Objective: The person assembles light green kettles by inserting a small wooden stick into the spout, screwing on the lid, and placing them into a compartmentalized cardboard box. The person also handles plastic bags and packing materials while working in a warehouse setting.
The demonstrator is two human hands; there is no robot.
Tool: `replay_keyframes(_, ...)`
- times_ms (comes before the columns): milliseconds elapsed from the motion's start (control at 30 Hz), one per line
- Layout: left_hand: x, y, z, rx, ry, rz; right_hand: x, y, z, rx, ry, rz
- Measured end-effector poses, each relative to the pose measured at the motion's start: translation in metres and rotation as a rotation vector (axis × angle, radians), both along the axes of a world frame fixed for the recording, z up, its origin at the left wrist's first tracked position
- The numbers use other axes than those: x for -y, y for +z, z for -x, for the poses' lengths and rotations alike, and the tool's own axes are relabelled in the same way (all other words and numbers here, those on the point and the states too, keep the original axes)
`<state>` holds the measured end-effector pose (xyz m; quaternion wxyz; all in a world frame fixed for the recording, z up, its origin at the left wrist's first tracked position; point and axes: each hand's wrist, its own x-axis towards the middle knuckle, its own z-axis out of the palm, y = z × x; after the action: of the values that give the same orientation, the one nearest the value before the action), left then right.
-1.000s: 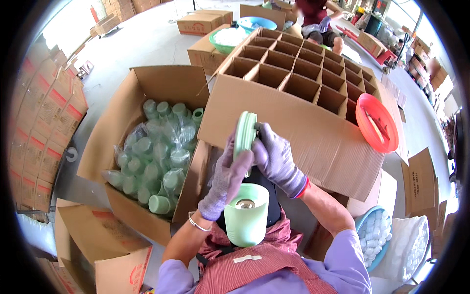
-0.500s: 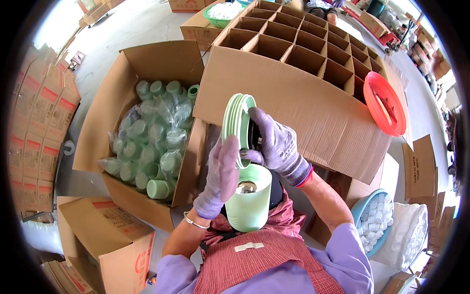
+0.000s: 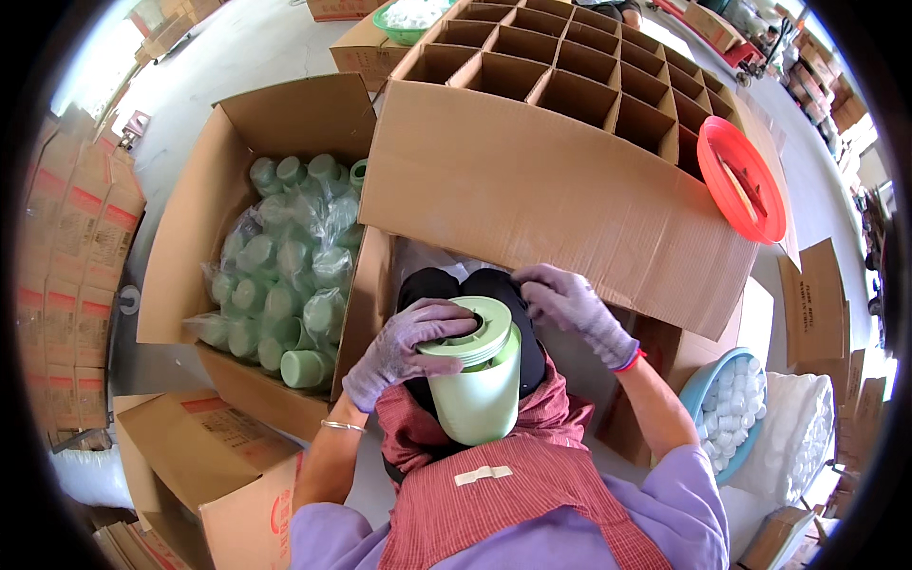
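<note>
A pale green plastic container stands upright in my lap, between my legs. Over its mouth sits a green ridged ring, slightly tilted, with a dark round hole in its middle. My left hand, in a grey-purple glove, grips the ring from the left, fingers over its top and thumb at its side. To the right of the container, my gloved right hand is in the air near my knee, fingers loosely bent and apart. I see nothing in it.
At left, a carton holds several bagged green cups. Ahead stands a large divided carton, with a red basin at its right corner. A blue basin of small white parts is at right. An open-flapped carton lies lower left.
The ring has come down from above the container onto its mouth and turned flat. My right hand has let go of it and moved right; my left hand has lowered with it.
</note>
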<state>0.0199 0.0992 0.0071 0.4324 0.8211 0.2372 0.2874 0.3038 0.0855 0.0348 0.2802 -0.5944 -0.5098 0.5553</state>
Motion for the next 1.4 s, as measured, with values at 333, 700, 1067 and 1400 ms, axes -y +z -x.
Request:
replay_keyframes(333, 0.012, -0.003, -0.01, -0.081, -0.106, -0.087, -0.004, -0.043, 0.048, 0.405, 0.675, -0.924)
replay_keyframes(700, 0.056, -0.007, -0.028, 0.474, 0.366, 0.479, 0.016, -0.028, 0.001, 0.0, 0.723, -0.574)
replay_keyframes(1067, 0.096, -0.07, -0.036, 0.192, 0.366, 1.39, 0.127, -0.056, -0.019, -0.242, -0.014, -0.183)
replay_keyframes(1400, 0.089, -0.064, -0.035, 0.036, 0.103, 1.036, 0.125, -0.034, -0.019, 0.051, -0.01, -0.212)
